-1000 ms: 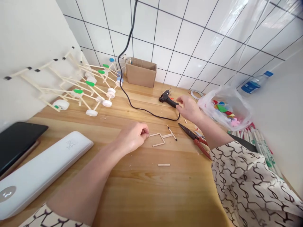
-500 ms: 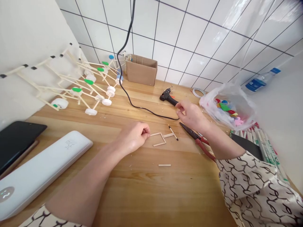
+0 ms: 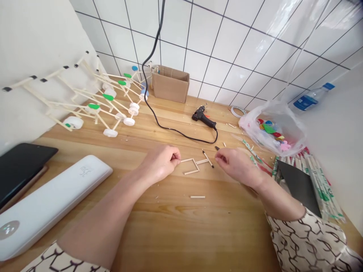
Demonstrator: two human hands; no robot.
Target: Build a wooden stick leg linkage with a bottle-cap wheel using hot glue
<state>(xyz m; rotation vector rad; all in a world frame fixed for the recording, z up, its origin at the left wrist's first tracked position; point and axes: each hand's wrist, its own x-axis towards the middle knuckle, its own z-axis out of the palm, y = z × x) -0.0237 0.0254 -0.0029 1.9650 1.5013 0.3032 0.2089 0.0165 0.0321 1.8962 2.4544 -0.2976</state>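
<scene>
My left hand point(image 3: 160, 163) is closed in a pinch at the end of one arm of a small wooden stick frame point(image 3: 197, 166). The frame lies flat, a three-sided piece joined by a short stick to a crossbar with black tips. My right hand point(image 3: 234, 164) is right of that crossbar, fingers curled together; whether anything is between them is hidden. It covers most of the pliers, whose dark tip point(image 3: 217, 148) pokes out past the fingers. A loose short stick point(image 3: 197, 197) lies nearer to me.
Behind are a black glue gun point(image 3: 203, 116) with its cord, a cardboard box point(image 3: 170, 84) and a tape roll point(image 3: 238, 111). Wheeled stick models point(image 3: 93, 107) stand left, above a white power bank point(image 3: 56, 206). At right are a plastic bag point(image 3: 249, 122) of colourful pieces and wrapped sticks point(image 3: 321, 185).
My right hand has come from beside the glue gun's handle down towards me, over the pliers. My left hand stays at the stick frame.
</scene>
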